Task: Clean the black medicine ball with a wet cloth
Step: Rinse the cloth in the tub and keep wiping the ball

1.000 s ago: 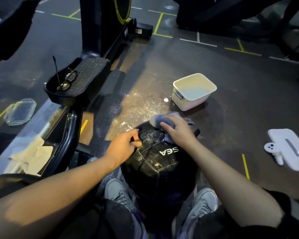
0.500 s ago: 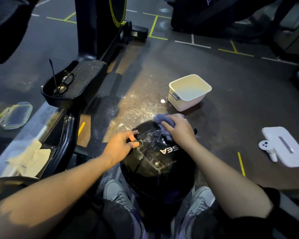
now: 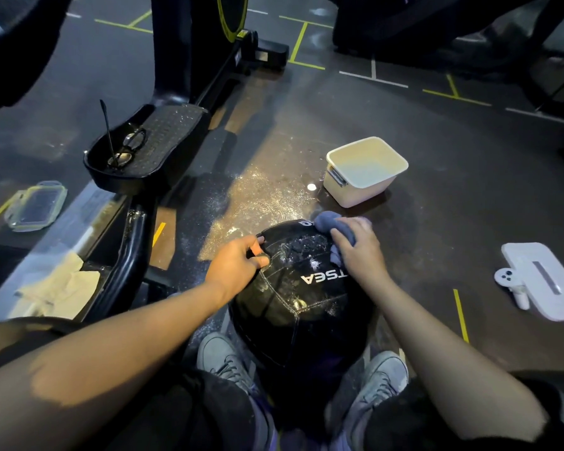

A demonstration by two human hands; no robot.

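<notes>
The scene is dim overall. A warm patch of light falls on the floor [image 3: 264, 203] in the middle, where wet speckles glare. The same warm light strikes the left forearm; the right forearm is cooler. Wet highlights glint on the medicine ball [image 3: 300, 307]. Far corners are dark. Wide-angle distortion bends the floor lines at the edges. The right fingers show slight motion blur.

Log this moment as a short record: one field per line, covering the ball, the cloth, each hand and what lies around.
ball: black medicine ball on the floor between the person's two grey shoes, wet patches on top
cloth: blue cloth bunched on the ball's far right side
right hand: right hand presses the cloth on the ball
left hand: left hand grips the ball's left upper side, fingers curled
tub: white tub on the floor beyond the ball
glasses: glasses on a black machine pedal, left
</notes>
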